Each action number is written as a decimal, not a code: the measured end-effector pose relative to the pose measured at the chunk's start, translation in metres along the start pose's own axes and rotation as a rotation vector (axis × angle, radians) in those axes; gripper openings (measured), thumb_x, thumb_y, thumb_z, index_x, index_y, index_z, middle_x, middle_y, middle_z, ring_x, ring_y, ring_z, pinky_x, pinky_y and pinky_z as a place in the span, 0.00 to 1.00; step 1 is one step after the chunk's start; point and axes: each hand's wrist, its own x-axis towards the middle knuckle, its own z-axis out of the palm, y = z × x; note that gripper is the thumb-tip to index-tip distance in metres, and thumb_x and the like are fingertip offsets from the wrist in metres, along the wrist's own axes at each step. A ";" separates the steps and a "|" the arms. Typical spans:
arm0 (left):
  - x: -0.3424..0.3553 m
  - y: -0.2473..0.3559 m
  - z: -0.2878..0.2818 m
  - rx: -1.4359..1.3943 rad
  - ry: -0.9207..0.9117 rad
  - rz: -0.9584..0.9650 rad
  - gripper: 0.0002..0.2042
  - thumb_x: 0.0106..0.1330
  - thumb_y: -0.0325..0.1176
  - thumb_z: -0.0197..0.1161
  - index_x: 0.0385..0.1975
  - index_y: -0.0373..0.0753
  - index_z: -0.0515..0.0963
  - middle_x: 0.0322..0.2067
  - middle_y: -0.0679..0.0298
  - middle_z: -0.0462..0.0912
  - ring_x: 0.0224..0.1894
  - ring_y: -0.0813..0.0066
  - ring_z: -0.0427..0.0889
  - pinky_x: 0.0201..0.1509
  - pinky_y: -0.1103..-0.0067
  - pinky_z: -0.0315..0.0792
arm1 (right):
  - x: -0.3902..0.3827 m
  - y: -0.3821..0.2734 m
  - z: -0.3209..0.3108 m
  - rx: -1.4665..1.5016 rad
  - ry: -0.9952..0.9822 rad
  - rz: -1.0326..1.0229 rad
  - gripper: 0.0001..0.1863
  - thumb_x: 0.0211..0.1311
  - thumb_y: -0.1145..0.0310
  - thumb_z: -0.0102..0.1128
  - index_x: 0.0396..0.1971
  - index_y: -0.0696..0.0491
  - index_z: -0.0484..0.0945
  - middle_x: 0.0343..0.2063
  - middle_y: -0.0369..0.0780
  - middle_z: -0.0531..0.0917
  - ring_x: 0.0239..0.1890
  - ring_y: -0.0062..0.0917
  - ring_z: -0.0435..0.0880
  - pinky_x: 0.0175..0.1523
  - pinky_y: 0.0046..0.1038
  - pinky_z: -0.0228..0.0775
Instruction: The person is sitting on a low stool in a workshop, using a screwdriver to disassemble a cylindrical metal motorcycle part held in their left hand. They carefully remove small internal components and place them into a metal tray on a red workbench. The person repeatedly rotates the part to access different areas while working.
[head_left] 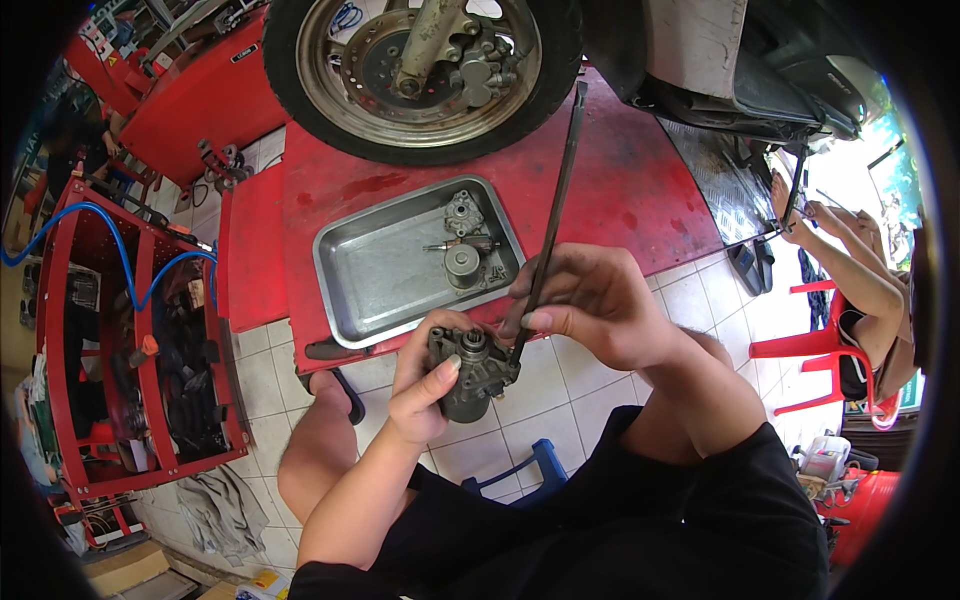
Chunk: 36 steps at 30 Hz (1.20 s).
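Note:
My left hand point(425, 390) is wrapped round a greasy dark metal part point(465, 400) with a cylindrical body and a round boss on top, held above the floor in front of my lap. In my right hand point(600, 300) a long, thin, dark metal rod point(562, 185) is pinched between thumb and fingers. It slants upward, and its lower end meets the right side of the metal part. Just beyond my hands, a shallow steel tray point(345, 295) sits on the red platform. Inside it lie a metal part with a round cap point(462, 263), a flat metal housing point(462, 212) and several small pieces.
A wheel with a brake disc point(400, 80) stands on the red platform point(640, 200) behind the tray. Left is a red shelf cart point(150, 350) with a blue hose point(120, 250). A blue stool point(545, 460) is below me. Another person sits on a red chair point(830, 350) at right.

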 end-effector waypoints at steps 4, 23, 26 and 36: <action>-0.001 -0.004 -0.003 0.020 -0.013 -0.015 0.27 0.59 0.45 0.66 0.49 0.33 0.65 0.41 0.43 0.77 0.37 0.54 0.84 0.37 0.67 0.82 | 0.002 -0.001 0.001 -0.202 0.016 -0.040 0.13 0.62 0.77 0.67 0.43 0.64 0.76 0.33 0.38 0.84 0.42 0.19 0.83 0.46 0.22 0.77; 0.000 -0.003 -0.005 0.012 0.029 -0.016 0.27 0.59 0.46 0.65 0.49 0.31 0.66 0.38 0.46 0.78 0.34 0.56 0.84 0.36 0.68 0.82 | 0.005 0.006 0.000 -0.266 -0.013 -0.025 0.13 0.56 0.79 0.72 0.41 0.63 0.81 0.34 0.40 0.87 0.41 0.21 0.85 0.50 0.26 0.75; 0.000 -0.002 -0.003 0.006 0.033 -0.021 0.27 0.59 0.46 0.65 0.49 0.32 0.66 0.39 0.45 0.78 0.35 0.56 0.84 0.37 0.67 0.82 | 0.005 0.006 0.001 -0.285 -0.004 -0.016 0.14 0.55 0.77 0.73 0.40 0.63 0.81 0.33 0.39 0.87 0.40 0.20 0.85 0.50 0.25 0.75; -0.001 -0.003 -0.007 -0.008 0.013 -0.021 0.27 0.59 0.45 0.65 0.50 0.33 0.66 0.46 0.43 0.75 0.39 0.56 0.82 0.39 0.66 0.82 | 0.002 0.003 0.005 0.007 -0.045 0.032 0.12 0.69 0.78 0.58 0.49 0.67 0.75 0.39 0.43 0.85 0.45 0.25 0.85 0.52 0.27 0.77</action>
